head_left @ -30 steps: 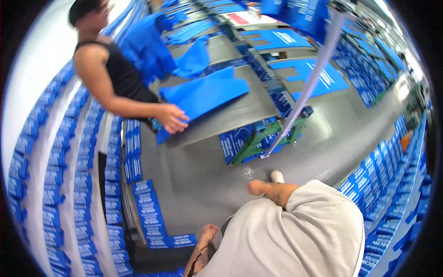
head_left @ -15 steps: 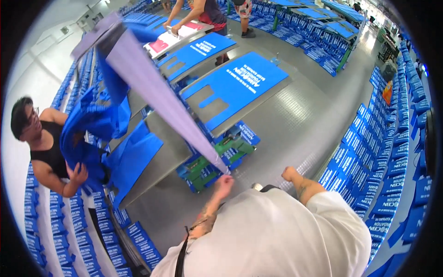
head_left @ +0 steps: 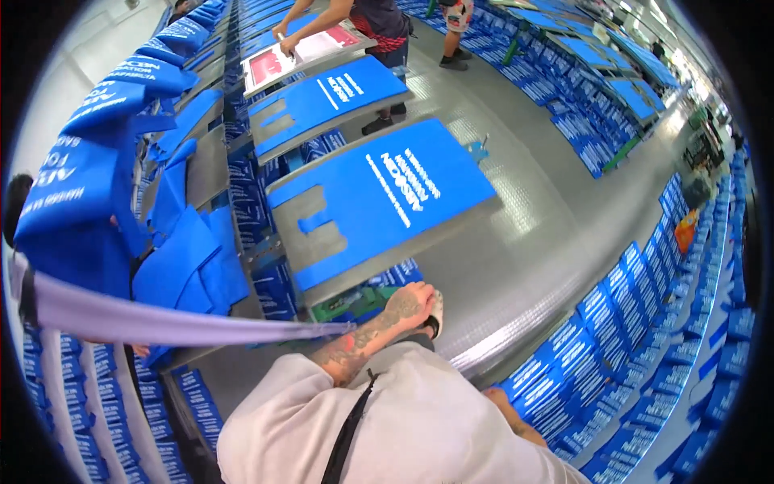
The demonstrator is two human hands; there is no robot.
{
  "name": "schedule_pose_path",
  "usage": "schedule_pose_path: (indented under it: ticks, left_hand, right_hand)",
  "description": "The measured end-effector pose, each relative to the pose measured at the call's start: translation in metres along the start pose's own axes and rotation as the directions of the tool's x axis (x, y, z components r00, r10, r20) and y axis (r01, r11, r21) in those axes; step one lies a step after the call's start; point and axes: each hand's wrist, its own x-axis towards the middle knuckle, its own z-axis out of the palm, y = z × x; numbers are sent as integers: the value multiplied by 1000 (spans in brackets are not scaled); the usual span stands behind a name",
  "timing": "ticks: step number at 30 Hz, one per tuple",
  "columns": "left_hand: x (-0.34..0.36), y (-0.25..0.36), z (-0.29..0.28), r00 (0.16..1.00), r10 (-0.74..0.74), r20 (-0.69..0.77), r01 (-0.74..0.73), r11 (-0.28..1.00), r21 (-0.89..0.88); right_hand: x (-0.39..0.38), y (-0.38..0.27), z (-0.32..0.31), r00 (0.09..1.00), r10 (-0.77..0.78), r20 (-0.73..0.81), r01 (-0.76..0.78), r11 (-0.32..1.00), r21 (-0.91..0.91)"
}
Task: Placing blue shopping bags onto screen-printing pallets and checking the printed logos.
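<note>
My left hand (head_left: 413,300), at the end of a tattooed forearm, hangs beside the near printing table with its fingers loosely bent. Nothing shows in it. A shoe (head_left: 438,313) lies just past the fingers. Close by, a blue flat bag piece (head_left: 387,194) with white print and a cut-out handle lies on a grey board (head_left: 310,262). My right hand (head_left: 498,395) is low beside my white shirt, mostly hidden by it; its fingers cannot be made out. A lavender strap (head_left: 177,315) crosses from the left edge to above my left forearm.
A person (head_left: 18,206) at the left edge is mostly hidden behind raised blue bag pieces (head_left: 89,202). Farther off, another person's hands (head_left: 288,42) work at a red-and-white printing screen (head_left: 322,52). Rows of printed blue pieces (head_left: 580,355) cover the right side beside the grey floor (head_left: 532,210).
The view has shifted. My left hand has moved forward, while my right has dropped back. The lavender strap has swung down toward level. Blue pieces at left are now raised, hiding the person there.
</note>
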Motion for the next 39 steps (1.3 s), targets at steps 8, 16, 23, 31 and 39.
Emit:
schedule_pose_path:
  ticks: [8, 16, 23, 31, 39]
  left_hand:
    - [169, 46, 15, 954, 16, -299, -13, 1000, 13]
    - [265, 73, 16, 991, -74, -114, 89, 987, 133]
    - [277, 85, 52, 900, -326, -288, 371, 921, 119]
    - [312, 103, 74, 623, -563, -543, 697, 715, 59]
    - [338, 96, 74, 419, -693, -586, 837, 546, -47]
  right_hand:
    - [105, 103, -204, 1000, -16, -16, 19, 970, 241]
    - [179, -12, -456, 924, 233, -303, 104, 609, 786]
    - [250, 75, -572, 984, 150, -100, -32, 693, 721]
    - [385, 68, -730, 987, -120, -109, 149, 935, 322]
    - [462, -126, -785, 876, -478, -67, 482, 862, 154]
